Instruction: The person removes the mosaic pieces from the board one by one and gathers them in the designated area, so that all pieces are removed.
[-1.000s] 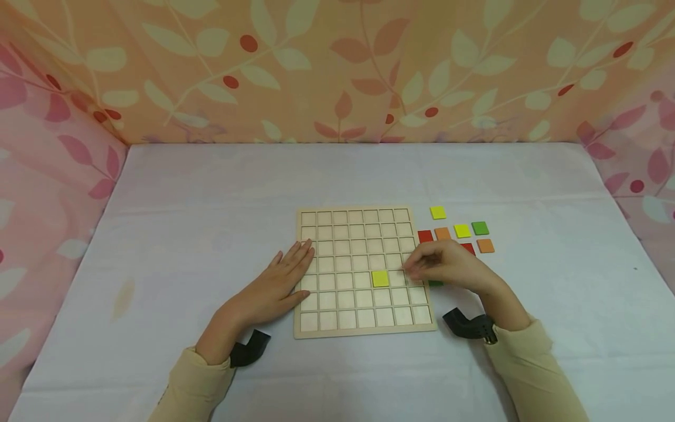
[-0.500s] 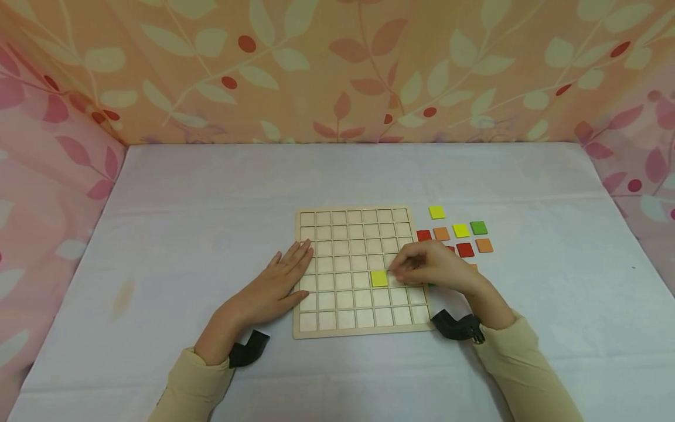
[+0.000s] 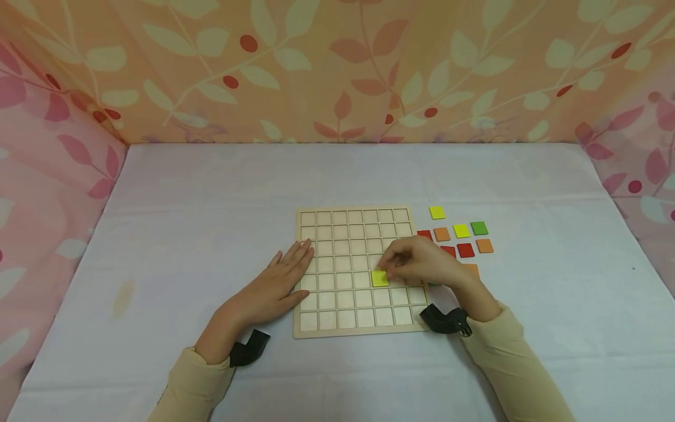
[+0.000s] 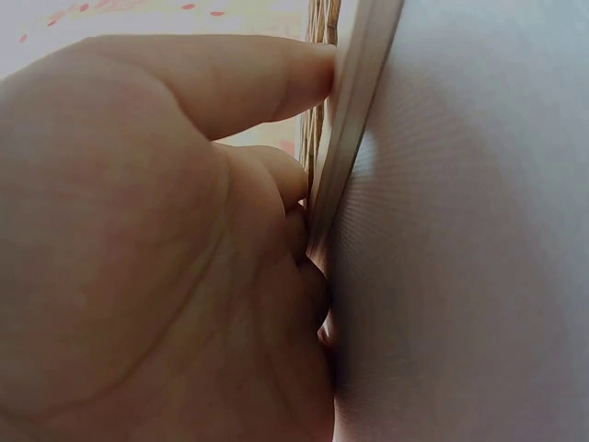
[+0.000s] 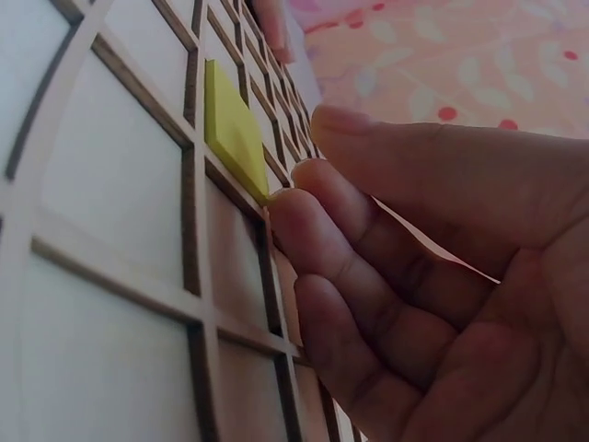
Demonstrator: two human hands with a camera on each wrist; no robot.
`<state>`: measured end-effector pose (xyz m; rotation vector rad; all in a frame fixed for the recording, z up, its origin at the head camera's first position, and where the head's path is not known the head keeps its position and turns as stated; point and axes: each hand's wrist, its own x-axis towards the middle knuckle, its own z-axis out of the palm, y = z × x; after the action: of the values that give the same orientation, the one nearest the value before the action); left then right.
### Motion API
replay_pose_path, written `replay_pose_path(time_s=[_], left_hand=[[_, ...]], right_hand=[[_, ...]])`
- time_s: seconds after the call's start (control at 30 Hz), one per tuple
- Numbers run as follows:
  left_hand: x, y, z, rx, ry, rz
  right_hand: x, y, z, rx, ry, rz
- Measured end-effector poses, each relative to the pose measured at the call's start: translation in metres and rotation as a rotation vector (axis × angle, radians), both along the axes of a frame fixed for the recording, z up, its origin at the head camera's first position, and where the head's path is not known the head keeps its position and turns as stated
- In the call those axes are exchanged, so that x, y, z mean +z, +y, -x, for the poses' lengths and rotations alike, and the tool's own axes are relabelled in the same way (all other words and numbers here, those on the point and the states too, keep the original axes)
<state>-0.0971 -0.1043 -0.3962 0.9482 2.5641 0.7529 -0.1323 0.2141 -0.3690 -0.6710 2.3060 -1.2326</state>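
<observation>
A wooden grid board [image 3: 364, 332] with square cells lies on the white-covered table, with one yellow square tile [image 3: 379, 278] at a cell right of its middle. My right hand [image 3: 422, 262] is over the board, fingers bent and fingertips at the tile's right edge. In the right wrist view, the yellow tile [image 5: 230, 129] stands proud of the grid, and the thumb is apart from the fingers with nothing between them. My left hand [image 3: 276, 287] rests flat, its fingertips on the board's left border. The left wrist view shows its thumb [image 4: 276, 83] against the board edge [image 4: 354, 120].
To the right of the board lie several loose tiles, among them a yellow tile [image 3: 437, 213], a green tile [image 3: 479, 228], a red tile [image 3: 466, 250] and an orange tile [image 3: 484, 245]. My right hand partly covers some. A patterned curtain [image 3: 337, 70] hangs behind the table.
My right hand has moved left across the board to the yellow tile, uncovering more loose tiles on the right. My left hand and the board have stayed put.
</observation>
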Motion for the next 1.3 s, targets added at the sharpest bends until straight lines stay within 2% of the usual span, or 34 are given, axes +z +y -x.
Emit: replay_pose_path(time_s=[0.2, 0.57, 0.87, 1.3], left_hand=[[-0.0005, 0.0003, 0.0004, -0.001, 0.001, 0.002], [0.0013, 0.0005, 0.0000, 0.005, -0.003, 0.001], [0.0012, 0.0006, -0.0001, 0.006, -0.003, 0.001], [0.0011, 0.0010, -0.0001, 0.009, -0.013, 0.004]], right_hand=[[-0.0045, -0.0020, 0.0004, -0.021, -0.001, -0.016], [-0.0076, -0.0088, -0.0012, -0.003, 0.054, -0.070], [-0.0072, -0.0081, -0.0020, 0.021, 0.060, -0.052], [-0.0052, -0.0058, -0.0038, 0.013, 0.035, -0.004]])
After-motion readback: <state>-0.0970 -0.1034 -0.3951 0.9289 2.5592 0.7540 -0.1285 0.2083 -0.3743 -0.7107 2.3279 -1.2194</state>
